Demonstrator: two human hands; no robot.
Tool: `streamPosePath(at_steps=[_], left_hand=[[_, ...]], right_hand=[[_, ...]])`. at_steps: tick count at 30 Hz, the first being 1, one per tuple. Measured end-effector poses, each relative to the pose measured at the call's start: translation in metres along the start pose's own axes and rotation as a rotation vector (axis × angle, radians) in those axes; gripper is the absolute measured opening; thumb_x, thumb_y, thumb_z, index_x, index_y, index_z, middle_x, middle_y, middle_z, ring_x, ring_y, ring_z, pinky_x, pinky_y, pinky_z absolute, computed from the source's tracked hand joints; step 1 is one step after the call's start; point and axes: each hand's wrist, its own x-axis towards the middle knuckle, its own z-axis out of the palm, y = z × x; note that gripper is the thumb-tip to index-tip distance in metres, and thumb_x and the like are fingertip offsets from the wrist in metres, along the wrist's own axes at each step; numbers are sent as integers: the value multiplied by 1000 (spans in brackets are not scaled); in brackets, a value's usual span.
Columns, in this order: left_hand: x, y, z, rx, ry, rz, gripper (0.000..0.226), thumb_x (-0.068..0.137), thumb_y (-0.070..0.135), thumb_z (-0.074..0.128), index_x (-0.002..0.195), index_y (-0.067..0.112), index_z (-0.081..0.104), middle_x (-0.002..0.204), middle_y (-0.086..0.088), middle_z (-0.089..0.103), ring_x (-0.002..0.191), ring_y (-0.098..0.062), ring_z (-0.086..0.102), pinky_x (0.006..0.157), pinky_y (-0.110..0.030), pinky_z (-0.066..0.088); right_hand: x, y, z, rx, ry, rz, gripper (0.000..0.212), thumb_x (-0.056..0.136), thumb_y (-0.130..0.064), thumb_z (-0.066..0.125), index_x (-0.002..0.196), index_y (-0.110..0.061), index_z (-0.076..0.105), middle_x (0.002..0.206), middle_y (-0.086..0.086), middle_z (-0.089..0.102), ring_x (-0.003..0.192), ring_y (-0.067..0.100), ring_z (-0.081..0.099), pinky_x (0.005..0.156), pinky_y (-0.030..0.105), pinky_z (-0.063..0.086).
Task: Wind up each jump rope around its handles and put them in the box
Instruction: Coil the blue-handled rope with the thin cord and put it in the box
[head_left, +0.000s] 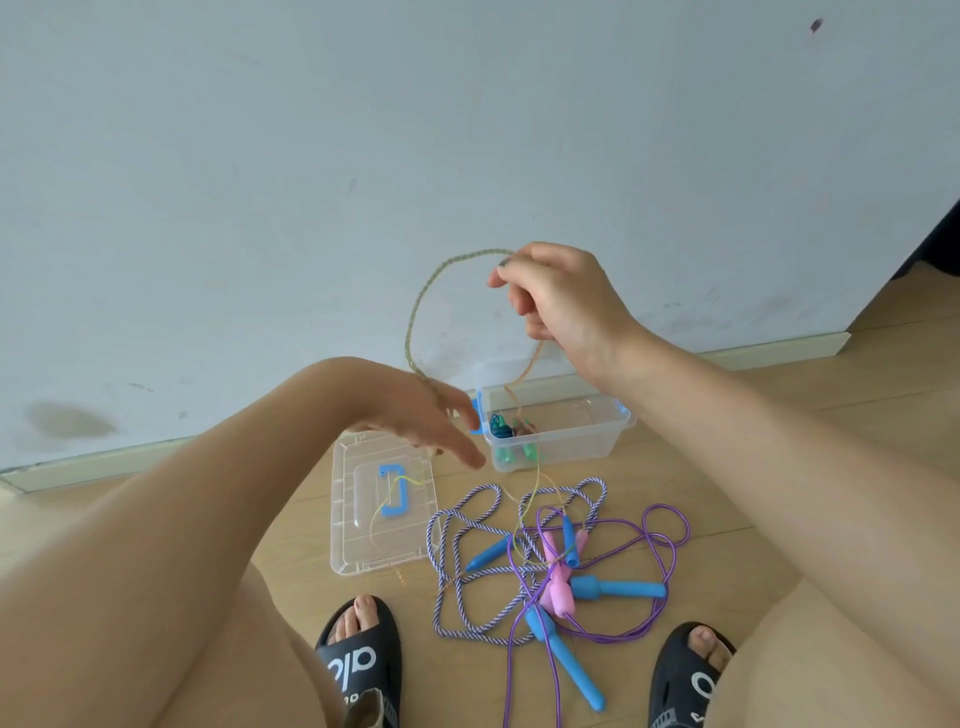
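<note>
Above box (558, 434), right hand (558, 301) raised, pinching rope (415, 317).

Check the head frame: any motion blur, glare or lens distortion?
Head view: left hand smeared by motion blur, right hand sharper; light is soft and even, no glare on the box; wide-angle bends the baseboard and stretches the forearms.

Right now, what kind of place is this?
Probably a room in a home. A wooden floor meets a plain pale wall with a skirting board, and a person in slippers sorts jump ropes there.
</note>
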Motion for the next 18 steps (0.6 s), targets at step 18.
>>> streamPosePath(at_steps=[18], left_hand=[[1,7,-12,-433,379,356,105,56,57,86,144,51,27,145,17,43,138,-1,35,114,-37,32]], right_hand=[[-6,-6,12,-133,44,-156,26,95,-21,52,86,-3,69,59,-1,60,49,3,48,59,22,39]])
